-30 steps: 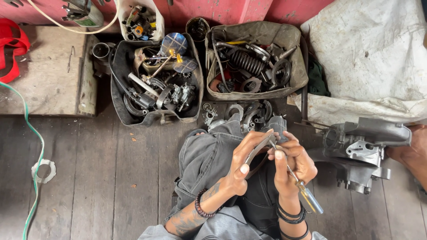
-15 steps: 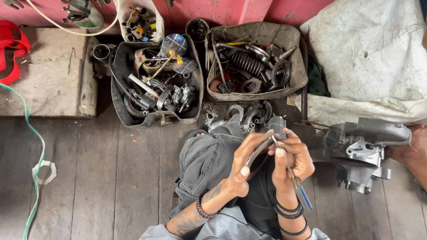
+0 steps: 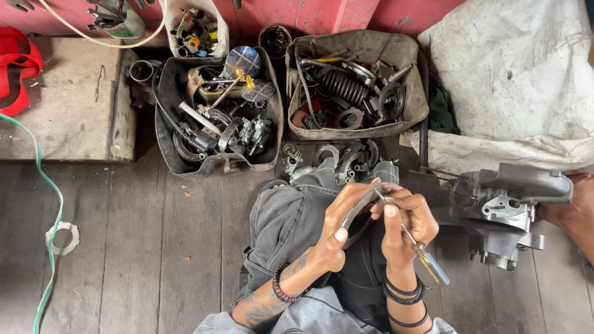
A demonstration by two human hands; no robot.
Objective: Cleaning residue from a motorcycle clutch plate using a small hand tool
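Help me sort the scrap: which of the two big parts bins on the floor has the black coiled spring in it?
The right-hand bin, the tan one nearer the white sheet. The spring lies along its top; the dark left-hand bin holds round mirrors instead.

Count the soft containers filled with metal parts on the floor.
2: a black tub left of centre, and a grey fabric bag to its right, both against the red wall.

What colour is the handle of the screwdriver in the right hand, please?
Yellow and blue, in the head view: screwdriver, right hand.
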